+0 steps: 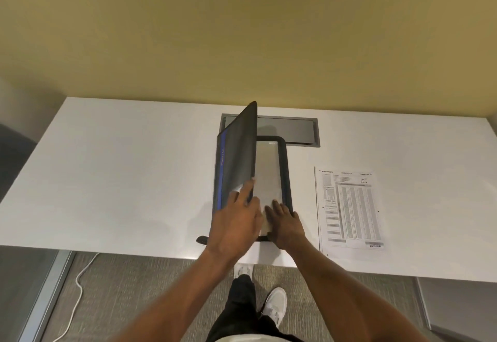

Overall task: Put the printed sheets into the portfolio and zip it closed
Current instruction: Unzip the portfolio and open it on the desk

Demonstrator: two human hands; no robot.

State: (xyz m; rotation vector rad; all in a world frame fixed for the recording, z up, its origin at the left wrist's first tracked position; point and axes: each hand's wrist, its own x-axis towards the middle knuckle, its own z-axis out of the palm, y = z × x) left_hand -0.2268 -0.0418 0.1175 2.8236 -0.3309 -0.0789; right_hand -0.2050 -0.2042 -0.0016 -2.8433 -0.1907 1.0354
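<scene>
Even, warm indoor light from overhead, moderately bright; the white counter [121, 169] is near blown out w/ a soft sheen but no hard glare, and shadows are faint, e.g. a soft one behind the raised portfolio cover [238, 153]. Wide-angle distortion bows the counter edges and stretches both forearms toward the bottom corners. Overall soft/compressed: print on the sheet [349, 209] is unreadable, the left hand [236, 223] shows slight motion blur, and the floor [139, 301] is dimmer.
</scene>
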